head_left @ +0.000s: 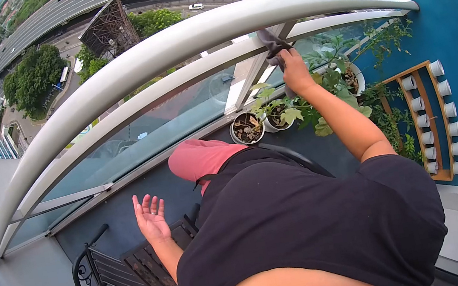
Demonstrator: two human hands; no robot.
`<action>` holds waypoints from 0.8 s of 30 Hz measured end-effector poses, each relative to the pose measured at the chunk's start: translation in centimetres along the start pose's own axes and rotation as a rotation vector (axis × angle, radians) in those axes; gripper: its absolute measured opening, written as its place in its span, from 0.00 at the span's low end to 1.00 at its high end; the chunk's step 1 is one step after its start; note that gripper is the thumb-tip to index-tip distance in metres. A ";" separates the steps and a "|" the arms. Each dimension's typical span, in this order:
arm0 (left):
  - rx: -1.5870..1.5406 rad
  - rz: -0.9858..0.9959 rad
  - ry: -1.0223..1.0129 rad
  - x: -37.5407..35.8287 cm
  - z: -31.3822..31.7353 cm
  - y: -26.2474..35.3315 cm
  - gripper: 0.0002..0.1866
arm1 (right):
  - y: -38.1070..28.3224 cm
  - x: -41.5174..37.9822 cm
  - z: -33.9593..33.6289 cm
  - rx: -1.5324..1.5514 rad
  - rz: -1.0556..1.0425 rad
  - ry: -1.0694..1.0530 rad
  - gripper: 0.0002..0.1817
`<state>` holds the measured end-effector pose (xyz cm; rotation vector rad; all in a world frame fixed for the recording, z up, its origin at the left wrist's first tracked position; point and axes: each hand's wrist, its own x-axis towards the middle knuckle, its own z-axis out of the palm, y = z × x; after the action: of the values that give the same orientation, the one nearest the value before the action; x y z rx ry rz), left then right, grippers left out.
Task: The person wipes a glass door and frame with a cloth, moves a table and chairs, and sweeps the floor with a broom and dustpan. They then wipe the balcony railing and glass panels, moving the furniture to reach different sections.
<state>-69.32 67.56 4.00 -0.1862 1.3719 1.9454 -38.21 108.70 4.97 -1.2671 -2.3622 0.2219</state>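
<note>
Rag in my right hand [297,76], up at the balcony railing [204,33].
So my fingers are closed round a bunched dark grey rag [272,43], which is up against the post [249,73] by the lower rail, below the fat curved top one; can't really tell how tight I've got it. My left hand [152,221] is empty, palm up with the fingers loosely spread, out over the floor near the slatted table [152,271]. Potted plants [248,127] sit along the glass below the rag, and the road's way down past the railing.
</note>
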 end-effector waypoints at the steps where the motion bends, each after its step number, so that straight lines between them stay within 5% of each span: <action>1: 0.011 -0.007 0.009 0.2 -0.1 0.0 0.28 | 0.2 -0.6 -0.9 0.110 0.104 0.068 0.19; 2: 0.007 -0.009 -0.014 0.8 -0.2 0.0 0.28 | 0.1 -0.3 -2.4 0.097 0.108 0.087 0.19; 4: 0.021 -0.029 0.030 1.5 -0.7 0.1 0.28 | -0.5 0.2 -6.5 1.123 0.671 0.190 0.15; 6: 0.040 -0.034 0.026 2.1 -0.9 0.3 0.28 | -1.1 1.4 -12.3 1.257 0.554 0.275 0.12; 11: 0.067 -0.054 -0.003 4.7 0.9 1.1 0.28 | -1.1 6.4 -19.5 1.135 0.211 0.515 0.08; 15: 0.099 -0.104 0.011 6.8 2.5 1.5 0.27 | 5.9 11.2 -15.3 0.160 -0.008 0.431 0.15; 18: 0.147 -0.144 -0.002 7.6 3.7 1.7 0.26 | 5.8 12.1 -13.7 0.238 0.093 0.311 0.18; 20: 0.139 -0.138 0.034 7.9 3.8 1.8 0.26 | 4.5 12.0 -13.1 0.044 0.026 0.369 0.21; 24: 0.106 -0.132 0.072 8.4 3.9 1.8 0.27 | 0.0 11.8 -11.6 0.135 -0.052 0.319 0.24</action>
<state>-75.43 74.72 2.79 -0.2916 1.4680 1.7675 -38.50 117.59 18.92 -1.0867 -2.0689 0.1476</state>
